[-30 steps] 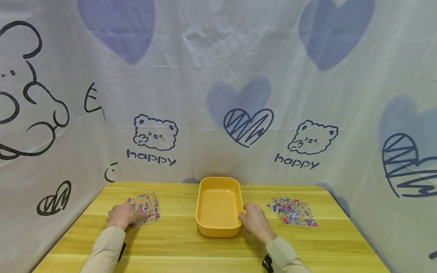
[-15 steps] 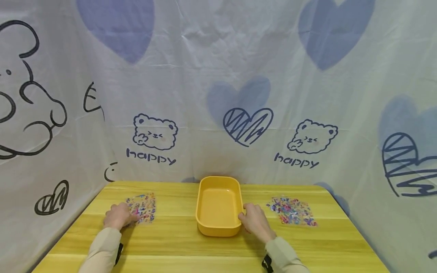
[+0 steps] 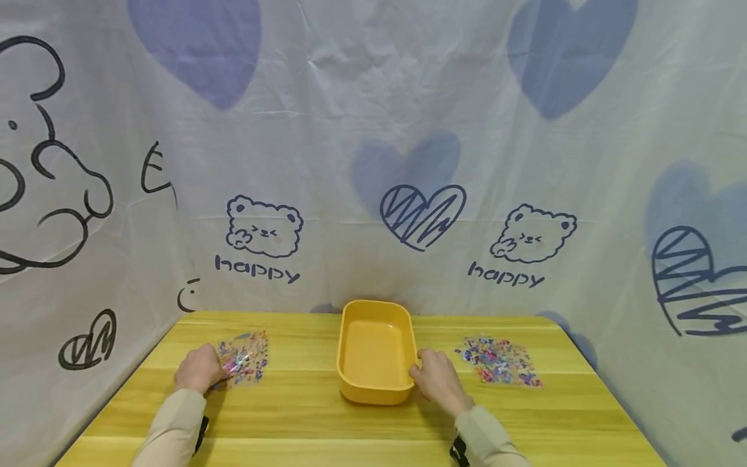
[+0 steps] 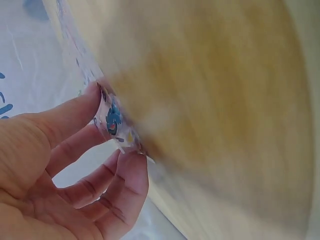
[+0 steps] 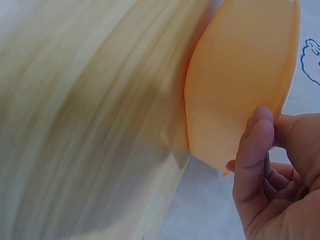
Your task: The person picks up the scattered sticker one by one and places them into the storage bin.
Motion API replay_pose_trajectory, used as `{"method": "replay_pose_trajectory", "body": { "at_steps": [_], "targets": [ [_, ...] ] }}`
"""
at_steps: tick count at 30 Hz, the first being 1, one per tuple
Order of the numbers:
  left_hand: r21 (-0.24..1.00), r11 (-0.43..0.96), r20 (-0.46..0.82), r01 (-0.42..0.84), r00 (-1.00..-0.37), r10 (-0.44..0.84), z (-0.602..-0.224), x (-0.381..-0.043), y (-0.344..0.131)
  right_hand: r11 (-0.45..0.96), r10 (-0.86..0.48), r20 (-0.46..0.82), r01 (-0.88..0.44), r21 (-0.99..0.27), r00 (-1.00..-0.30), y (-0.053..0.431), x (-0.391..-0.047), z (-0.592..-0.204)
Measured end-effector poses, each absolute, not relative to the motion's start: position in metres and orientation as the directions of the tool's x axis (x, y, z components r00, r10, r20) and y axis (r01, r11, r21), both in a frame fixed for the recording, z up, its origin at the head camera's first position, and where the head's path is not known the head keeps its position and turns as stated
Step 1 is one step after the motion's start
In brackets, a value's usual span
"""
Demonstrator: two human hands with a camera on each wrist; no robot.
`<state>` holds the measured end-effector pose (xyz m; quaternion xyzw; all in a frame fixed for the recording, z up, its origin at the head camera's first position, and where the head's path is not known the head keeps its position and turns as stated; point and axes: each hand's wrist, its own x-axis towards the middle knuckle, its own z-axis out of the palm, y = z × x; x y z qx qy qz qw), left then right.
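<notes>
At the left of the table my left hand (image 3: 200, 368) pinches the near-left edge of a clear plastic sheet with small colourful prints (image 3: 249, 357). In the left wrist view the thumb and fingers (image 4: 132, 172) grip a crinkled part of the sheet (image 4: 114, 119). A yellow plastic tub (image 3: 376, 395) with rounded corners stands upright in the middle, nothing inside. My right hand (image 3: 439, 381) holds its right wall near the rim; the right wrist view shows the fingers (image 5: 254, 150) against the tub's outside (image 5: 235, 75), thumb at the rim.
A second sheet with colourful prints (image 3: 502, 361) lies flat on the table, right of my right hand. The table (image 3: 303, 428) has a yellow wood-grain top. A pale curtain (image 3: 338, 162) with hearts and bears hangs close behind its back edge.
My left hand has moved slightly left, off the top of the colourful sheet to its edge, and the sheet has shifted a little left. My right hand still holds the tub.
</notes>
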<state>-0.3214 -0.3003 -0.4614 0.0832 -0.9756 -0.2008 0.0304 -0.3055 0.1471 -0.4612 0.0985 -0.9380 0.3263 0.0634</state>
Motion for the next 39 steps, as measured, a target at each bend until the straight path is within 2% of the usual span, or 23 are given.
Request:
{"method": "replay_pose_trajectory", "body": {
  "at_steps": [13,22,30,39],
  "targets": [
    [0.36,0.929,0.061,-0.088,-0.991,-0.117,-0.463,-0.332,-0.301,0.763,-0.131,0.158,-0.201,-0.614,-0.979,0.147,-0.305,-0.456],
    [0.353,0.921,-0.05,-0.164,-0.986,-0.156,-0.464,-0.342,-0.292,0.771,-0.145,0.154,-0.209,-0.602,-0.977,0.143,-0.304,-0.456],
    [0.339,0.924,-0.08,-0.176,-0.984,-0.159,-0.465,-0.348,-0.296,0.779,-0.134,0.159,-0.203,-0.594,-0.978,0.142,-0.304,-0.455],
    [0.407,0.907,0.039,-0.113,-0.989,-0.141,-0.475,-0.347,-0.312,0.766,-0.145,0.162,-0.214,-0.606,-0.976,0.143,-0.304,-0.457]
  ]
}}
